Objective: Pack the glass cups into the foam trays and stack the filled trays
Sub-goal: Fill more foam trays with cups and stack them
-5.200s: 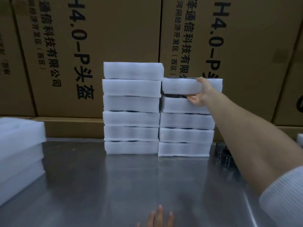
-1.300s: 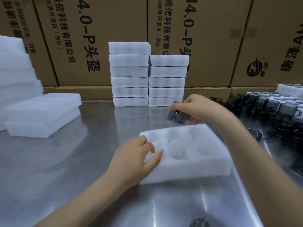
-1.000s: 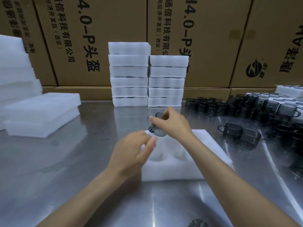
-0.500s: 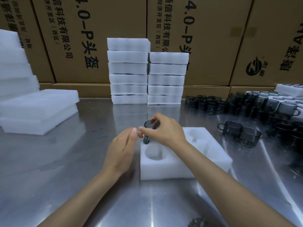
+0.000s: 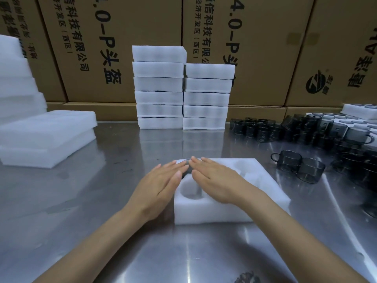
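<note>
Here both flat hands, left hand (image 5: 163, 180) and right hand (image 5: 216, 178), press straight fingers on a dark smoked-glass cup (image 5: 186, 167) seated in the white foam tray (image 5: 224, 211) at its eleven-o'clock pocket. Loose grey glass cups (image 5: 289, 160) wait at two o'clock, nearer the right. Brown cardboard boxes (image 5: 122, 37) read "头盔".

The cup (image 5: 186, 167) is mostly covered by both hands. The foam stack (image 5: 14, 78) is cut off at the left edge.
</note>
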`<state>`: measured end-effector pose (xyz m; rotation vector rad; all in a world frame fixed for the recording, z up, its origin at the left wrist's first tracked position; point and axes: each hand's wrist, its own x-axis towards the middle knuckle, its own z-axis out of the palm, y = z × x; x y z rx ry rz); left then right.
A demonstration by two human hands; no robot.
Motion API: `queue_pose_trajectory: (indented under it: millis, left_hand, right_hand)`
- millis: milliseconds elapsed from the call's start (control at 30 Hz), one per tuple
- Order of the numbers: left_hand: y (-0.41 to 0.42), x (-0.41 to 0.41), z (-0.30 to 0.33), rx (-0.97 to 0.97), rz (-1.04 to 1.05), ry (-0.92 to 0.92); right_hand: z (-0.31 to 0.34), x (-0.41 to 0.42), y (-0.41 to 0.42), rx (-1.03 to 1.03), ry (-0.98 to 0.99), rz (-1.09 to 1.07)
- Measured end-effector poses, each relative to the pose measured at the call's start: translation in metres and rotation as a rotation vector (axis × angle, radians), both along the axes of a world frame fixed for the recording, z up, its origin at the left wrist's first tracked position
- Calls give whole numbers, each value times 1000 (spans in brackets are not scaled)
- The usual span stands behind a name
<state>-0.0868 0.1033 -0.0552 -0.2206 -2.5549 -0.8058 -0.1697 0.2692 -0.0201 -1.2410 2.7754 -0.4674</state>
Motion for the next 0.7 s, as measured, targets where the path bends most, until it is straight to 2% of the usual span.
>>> queue_pose_trajectory:
  millis: [133, 267, 333, 433, 533, 633, 700]
  left_hand:
    - [0, 1, 2, -90, 37, 8]
    - [0, -2, 8, -60, 37, -20]
    - [-1, -3, 10, 16, 24, -28]
    - [-2, -3, 8, 265, 18, 42]
    - [3, -5, 11, 320, 12, 83]
    - [14, -9, 21, 299, -20, 71]
    - [21, -12, 29, 360, -39, 40]
  right_hand:
    - [2, 1, -1, 10, 6, 2]
    - [4, 3, -1, -23, -31, 6]
    - [8, -1, 3, -146, -81, -30]
    - [21, -21, 28, -434, -3, -256]
    - [28, -53, 69, -579, 89, -584]
    - [20, -81, 104, -471, 11, -831]
    - [11, -95, 116, -375, -17, -909]
